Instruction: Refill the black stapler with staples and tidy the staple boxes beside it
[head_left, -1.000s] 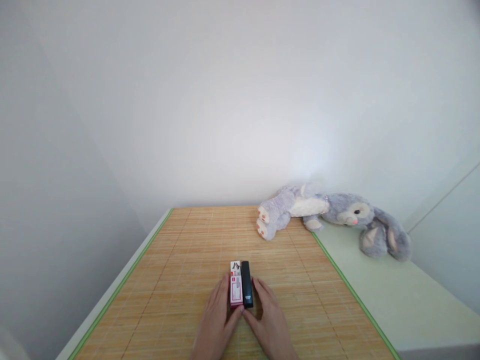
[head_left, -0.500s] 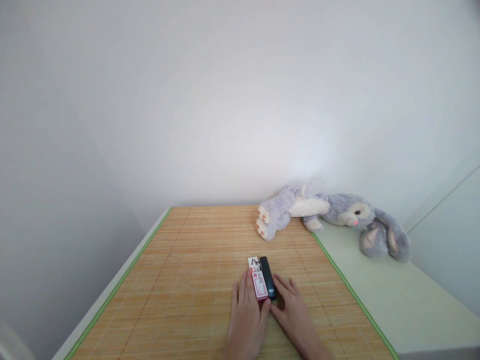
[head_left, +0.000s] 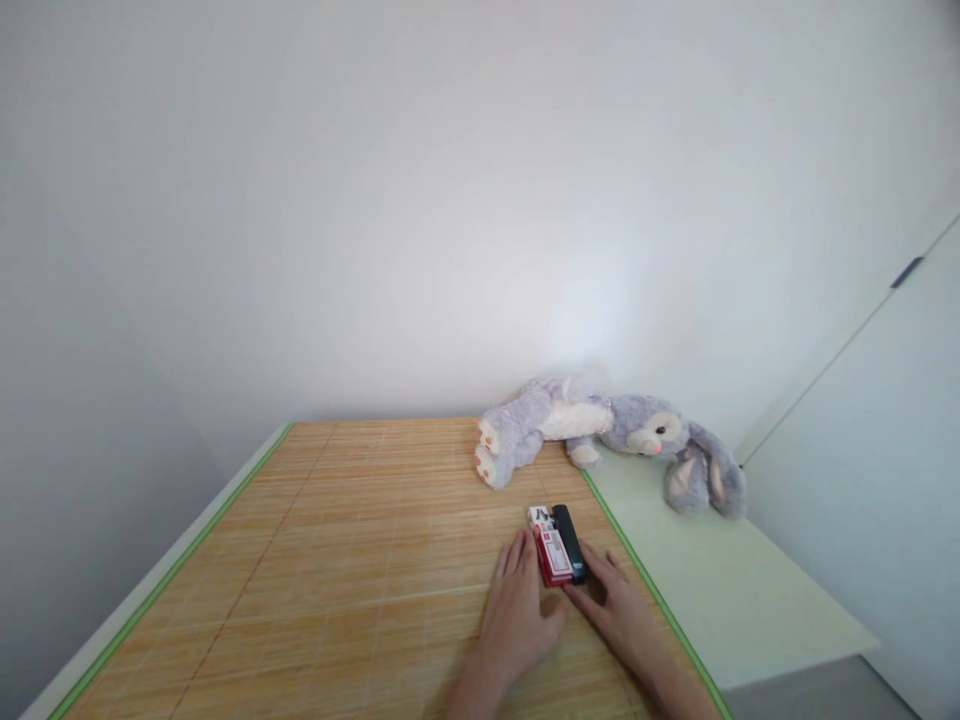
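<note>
A small red and white box (head_left: 551, 546) lies on the bamboo mat (head_left: 337, 560) with a slim black bar-shaped object (head_left: 571, 542) tight against its right side. My left hand (head_left: 517, 610) lies flat on the mat, fingers stretched, touching the box's left and near side. My right hand (head_left: 619, 610) also lies flat, its fingers reaching the black object's near end from the right. Neither hand grips anything.
A grey plush rabbit (head_left: 600, 440) lies on its side at the mat's far right corner, partly on the pale green surface (head_left: 697, 590). The mat's green-edged right border (head_left: 637, 570) runs just right of my right hand. White walls stand behind and left.
Both hands have slid the box and the black object together across the mat to the right, close to the mat's right border. The view has also turned a little rightward.
</note>
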